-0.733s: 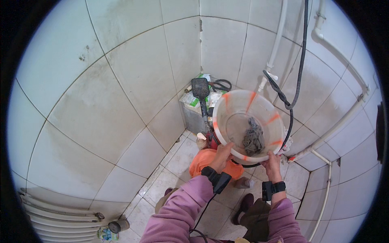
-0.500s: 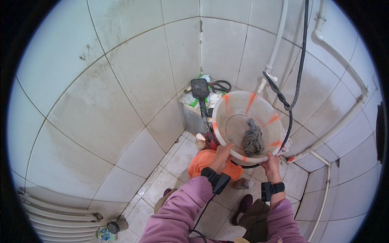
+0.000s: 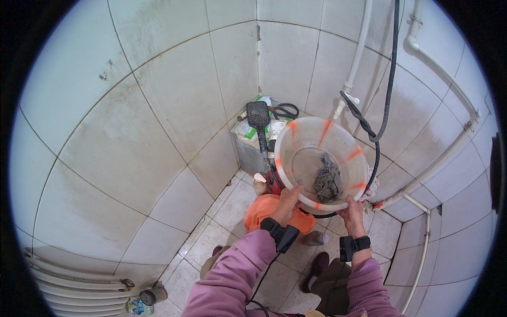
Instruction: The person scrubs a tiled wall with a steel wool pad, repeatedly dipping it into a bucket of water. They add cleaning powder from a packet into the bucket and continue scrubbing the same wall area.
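Note:
A white plastic basin (image 3: 302,145) with orange streaks hangs tilted in front of me, gripped at its near rim by both hands. My left hand (image 3: 287,203) is closed on the rim's near left part, the thumb over the edge. At the near right, my right hand (image 3: 353,215) grips the same rim. Inside, against the basin's lower side, lies a wet, crumpled grey cloth (image 3: 328,182). Below the basin on the floor is an orange basin or bag (image 3: 260,210), partly hidden by my left hand.
A black shower head (image 3: 258,117) and scissors (image 3: 285,110) lie on a grey box (image 3: 252,161) in the corner. A pump bottle (image 3: 260,185) stands beside it. A black hose (image 3: 390,90) hangs at right. A radiator (image 3: 79,296) and a can (image 3: 153,295) are at lower left.
The view has shifted very slightly, so the box and wall sit a little further left. Both hands keep their hold on the basin, and the cloth stays in it.

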Available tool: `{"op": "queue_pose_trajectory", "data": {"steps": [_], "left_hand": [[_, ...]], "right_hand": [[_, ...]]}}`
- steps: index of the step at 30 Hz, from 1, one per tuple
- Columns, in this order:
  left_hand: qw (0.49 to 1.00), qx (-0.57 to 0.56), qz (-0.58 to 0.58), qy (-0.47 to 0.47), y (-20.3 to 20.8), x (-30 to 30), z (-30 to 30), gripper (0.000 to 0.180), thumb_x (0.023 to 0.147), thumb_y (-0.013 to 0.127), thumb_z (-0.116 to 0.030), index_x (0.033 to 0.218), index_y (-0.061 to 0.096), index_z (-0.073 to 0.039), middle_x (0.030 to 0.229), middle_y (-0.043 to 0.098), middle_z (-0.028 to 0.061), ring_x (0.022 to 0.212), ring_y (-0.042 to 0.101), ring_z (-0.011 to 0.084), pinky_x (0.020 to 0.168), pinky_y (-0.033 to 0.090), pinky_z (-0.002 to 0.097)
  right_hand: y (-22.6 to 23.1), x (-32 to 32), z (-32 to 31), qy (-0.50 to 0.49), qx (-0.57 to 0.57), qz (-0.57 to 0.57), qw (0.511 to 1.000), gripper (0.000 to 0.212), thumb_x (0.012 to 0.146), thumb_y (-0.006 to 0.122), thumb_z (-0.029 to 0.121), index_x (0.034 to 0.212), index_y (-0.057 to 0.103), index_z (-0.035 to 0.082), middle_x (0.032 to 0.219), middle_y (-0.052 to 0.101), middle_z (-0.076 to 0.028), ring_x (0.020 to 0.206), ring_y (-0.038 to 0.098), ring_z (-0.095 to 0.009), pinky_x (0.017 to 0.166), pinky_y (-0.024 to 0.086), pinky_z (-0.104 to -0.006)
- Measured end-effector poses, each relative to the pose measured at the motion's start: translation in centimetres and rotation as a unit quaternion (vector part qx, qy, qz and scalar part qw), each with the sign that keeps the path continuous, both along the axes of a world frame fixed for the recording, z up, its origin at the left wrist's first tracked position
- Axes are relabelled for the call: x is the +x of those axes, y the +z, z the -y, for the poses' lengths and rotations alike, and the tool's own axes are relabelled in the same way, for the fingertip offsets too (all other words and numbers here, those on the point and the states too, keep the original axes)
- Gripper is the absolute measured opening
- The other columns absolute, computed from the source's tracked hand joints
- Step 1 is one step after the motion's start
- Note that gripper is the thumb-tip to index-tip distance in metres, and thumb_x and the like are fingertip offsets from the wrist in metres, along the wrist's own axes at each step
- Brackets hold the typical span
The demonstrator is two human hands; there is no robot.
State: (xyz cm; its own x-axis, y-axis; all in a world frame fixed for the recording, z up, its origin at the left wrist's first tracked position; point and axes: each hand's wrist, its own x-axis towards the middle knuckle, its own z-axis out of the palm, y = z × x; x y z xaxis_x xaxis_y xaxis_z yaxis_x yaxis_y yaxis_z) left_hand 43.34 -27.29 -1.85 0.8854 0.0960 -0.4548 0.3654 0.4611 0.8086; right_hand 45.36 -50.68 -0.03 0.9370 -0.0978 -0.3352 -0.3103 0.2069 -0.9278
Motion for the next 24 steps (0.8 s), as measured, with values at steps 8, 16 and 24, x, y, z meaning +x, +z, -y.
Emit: {"op": "queue_pose_trajectory", "data": {"steps": [8,16,24], "left_hand": [[1.000,0.008,-0.014,0.018,0.9,-0.2,0.2,0.033,0.088,0.062,-0.036,0.104,0.058,-0.008,0.092,0.062,0.0038,0.082,0.062,0.0169,0.073,0.052,0.0311],[1.000,0.001,-0.016,0.003,0.3,0.1,0.1,0.034,0.088,0.064,-0.036,0.107,0.059,-0.008,0.095,0.062,0.0035,0.083,0.062,0.0171,0.074,0.052,0.0314],[1.000,-0.018,-0.002,-0.011,0.0,-0.1,-0.1,0.034,0.087,0.065,-0.034,0.108,0.059,-0.009,0.098,0.062,0.0016,0.090,0.060,0.0166,0.077,0.051,0.0321]], "right_hand": [[0.5,-0.2,-0.5,-0.016,0.007,0.011,1.000,0.028,0.088,0.048,0.018,0.103,0.052,-0.006,0.088,0.064,-0.013,0.069,0.066,-0.025,0.058,0.056,-0.0380],[0.0,0.0,-0.3,-0.023,0.016,0.007,1.000,0.030,0.089,0.049,0.017,0.107,0.051,-0.007,0.090,0.065,-0.014,0.070,0.067,-0.026,0.056,0.056,-0.0377],[0.0,0.0,-0.3,-0.025,0.014,-0.010,1.000,0.029,0.089,0.052,0.019,0.111,0.048,0.000,0.095,0.063,-0.013,0.074,0.067,-0.025,0.060,0.058,-0.0381]]}}
